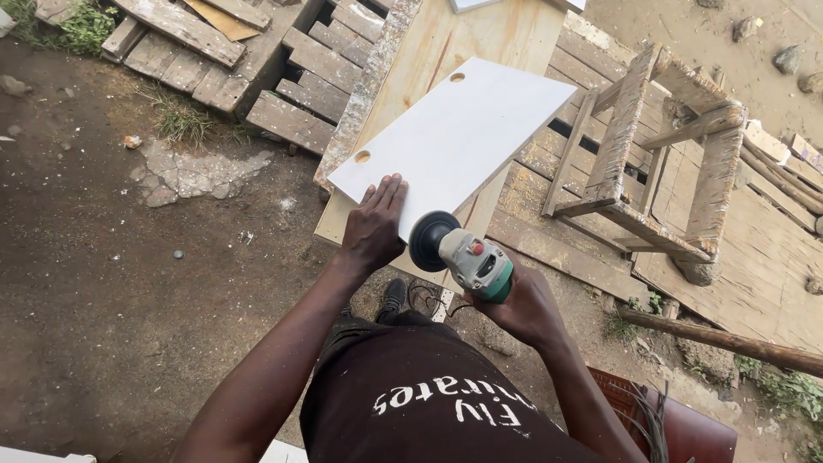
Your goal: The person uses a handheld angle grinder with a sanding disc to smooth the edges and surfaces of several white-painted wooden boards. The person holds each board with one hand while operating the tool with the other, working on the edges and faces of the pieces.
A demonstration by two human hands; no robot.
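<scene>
Our left hand (375, 225) lies flat, fingers spread, on the white board's (453, 133) near edge; right hand (525, 310) grips angle grinder (463, 255) just beside.

White, green and weathered grey over brown earth

The flat panel (454, 137) is showing plain white above a pale tan plywood sheet (480, 34); the grinder (467, 257) is showing a grey body, green rear, red button and black disc; the shirt (429, 394) is reading black with white lettering; the wooden stool frame (651, 154) is looking grey-brown; the ground (103, 283) is lying dark brown.
</scene>
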